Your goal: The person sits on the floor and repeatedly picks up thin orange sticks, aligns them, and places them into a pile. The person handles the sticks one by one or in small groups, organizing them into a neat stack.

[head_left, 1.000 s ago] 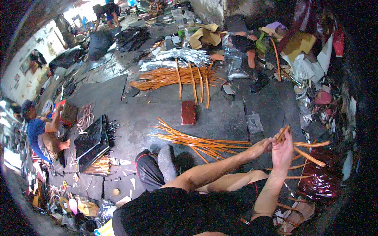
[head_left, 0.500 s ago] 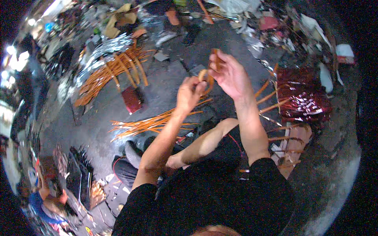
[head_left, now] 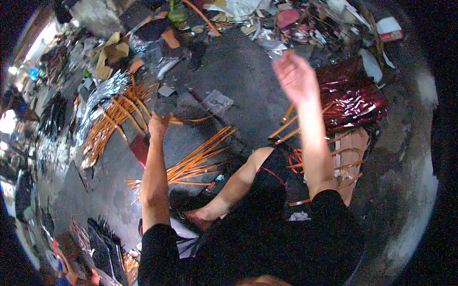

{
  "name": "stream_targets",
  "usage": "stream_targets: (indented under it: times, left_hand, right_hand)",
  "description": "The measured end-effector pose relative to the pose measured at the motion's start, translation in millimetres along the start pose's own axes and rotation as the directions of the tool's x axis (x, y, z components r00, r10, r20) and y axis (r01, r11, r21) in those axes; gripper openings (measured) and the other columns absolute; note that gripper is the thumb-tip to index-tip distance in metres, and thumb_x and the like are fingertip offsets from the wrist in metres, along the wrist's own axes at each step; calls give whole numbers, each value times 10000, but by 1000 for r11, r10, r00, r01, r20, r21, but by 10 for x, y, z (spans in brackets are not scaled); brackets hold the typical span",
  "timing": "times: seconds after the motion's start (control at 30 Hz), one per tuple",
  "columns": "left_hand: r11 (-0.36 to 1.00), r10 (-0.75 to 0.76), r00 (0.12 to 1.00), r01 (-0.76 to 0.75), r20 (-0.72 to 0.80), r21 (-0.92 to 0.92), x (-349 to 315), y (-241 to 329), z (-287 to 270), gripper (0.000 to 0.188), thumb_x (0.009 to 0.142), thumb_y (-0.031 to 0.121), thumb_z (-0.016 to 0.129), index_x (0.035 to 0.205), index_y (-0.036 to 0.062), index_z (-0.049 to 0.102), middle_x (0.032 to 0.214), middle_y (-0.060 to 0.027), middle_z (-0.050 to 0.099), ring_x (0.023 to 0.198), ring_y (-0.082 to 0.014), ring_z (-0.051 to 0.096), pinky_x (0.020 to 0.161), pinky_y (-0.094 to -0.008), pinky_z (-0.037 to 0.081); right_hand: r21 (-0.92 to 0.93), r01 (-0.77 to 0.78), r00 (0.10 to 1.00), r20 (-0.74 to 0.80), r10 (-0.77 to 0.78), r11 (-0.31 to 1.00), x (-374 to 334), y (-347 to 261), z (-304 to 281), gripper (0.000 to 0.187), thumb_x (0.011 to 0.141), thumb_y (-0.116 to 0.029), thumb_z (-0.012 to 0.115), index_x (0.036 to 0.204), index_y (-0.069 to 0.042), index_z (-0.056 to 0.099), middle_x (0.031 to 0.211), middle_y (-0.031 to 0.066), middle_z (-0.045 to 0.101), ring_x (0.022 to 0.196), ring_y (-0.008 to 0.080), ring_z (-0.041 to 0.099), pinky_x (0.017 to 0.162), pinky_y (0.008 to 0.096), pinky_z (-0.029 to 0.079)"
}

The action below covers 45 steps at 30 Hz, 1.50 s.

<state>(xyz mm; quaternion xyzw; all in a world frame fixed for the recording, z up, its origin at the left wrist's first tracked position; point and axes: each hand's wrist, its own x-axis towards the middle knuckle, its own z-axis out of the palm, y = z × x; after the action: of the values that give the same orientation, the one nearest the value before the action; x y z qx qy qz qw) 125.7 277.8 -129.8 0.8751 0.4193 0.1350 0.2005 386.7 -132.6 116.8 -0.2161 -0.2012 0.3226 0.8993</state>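
My left hand (head_left: 160,125) is closed on one end of a thin orange-brown strip (head_left: 195,119), which trails off to the right above the floor. Just left of that hand lies a fanned pile of similar strips (head_left: 102,133), with longer strips laid across it. My right hand (head_left: 296,78) is raised far to the right, smeared by motion, its fingers apart and nothing visible in it. Behind the right forearm lies a shiny dark red foil sheet (head_left: 355,102). A loose bundle of orange-brown strips (head_left: 198,159) rests on the floor between my arms.
Silver foil strips (head_left: 107,93) lie beside the left pile, and a small dark red piece (head_left: 139,150) is by my left forearm. More curved strips rest on a pinkish board (head_left: 350,178) at right. Scraps (head_left: 286,24) litter the far floor. Part of another person (head_left: 71,274) shows at lower left.
My hands have parted: the left moved left toward the pile, drawing the strip out, and the right moved away to the right, its fingers now free of the brown piece. The view has shifted.
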Motion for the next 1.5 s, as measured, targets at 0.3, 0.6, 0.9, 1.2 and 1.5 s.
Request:
stream_targets:
  times: [0.3, 0.6, 0.9, 1.2, 1.5]
  left_hand:
    - [195, 256, 965, -106, -54, -975, -2137, 2016, -1067, 428, 957, 216, 606, 1320, 7, 517, 1073, -69, 661, 976, -134, 604, 878, -275, 471]
    - [515, -22, 995, -75, -101, -854, -2499, 1593, -1668, 158, 918, 161, 668, 972, 13, 672, 839, -26, 686, 753, -71, 602, 697, -214, 478]
    - [519, -104, 987, -50, -121, -853, -2820, 1350, -1955, 180, 927, 142, 646, 1022, -10, 661, 856, -43, 700, 762, -85, 637, 712, -216, 502]
    - [232, -11, 983, -174, -182, -957, -3007, 948, -1903, 267, 932, 170, 638, 1139, 2, 650, 971, -45, 689, 840, -100, 618, 801, -251, 492]
    - [-31, -210, 924, -332, -318, -943, -3032, 987, -1651, 181, 983, 186, 555, 1016, 22, 624, 1047, -77, 628, 990, -162, 572, 907, -297, 448]
  right_hand:
    - [302, -364, 915, -60, 399, 881, -1192, 1751, 284, 210, 932, -197, 587, 1087, -55, 584, 1195, 77, 589, 1162, 214, 531, 1026, 421, 429]
    - [-559, -528, 694, 150, 704, 639, -1743, 1722, 862, 142, 960, -168, 575, 1012, -37, 599, 898, 58, 633, 786, 123, 630, 700, 293, 541]
    - [-783, 483, 824, 558, 100, 392, -1556, 2100, 1253, 271, 819, -58, 723, 1052, -15, 591, 954, 126, 660, 830, 254, 685, 720, 323, 547]
    - [-766, 486, 786, 594, 172, 422, -1642, 2181, 1520, 241, 813, -54, 718, 1019, -15, 600, 891, 115, 668, 792, 235, 688, 675, 331, 545]
    - [-756, 518, 788, 603, 120, 399, -1718, 2519, 1631, 160, 824, -88, 674, 912, -38, 551, 853, 119, 651, 735, 306, 668, 633, 365, 533]
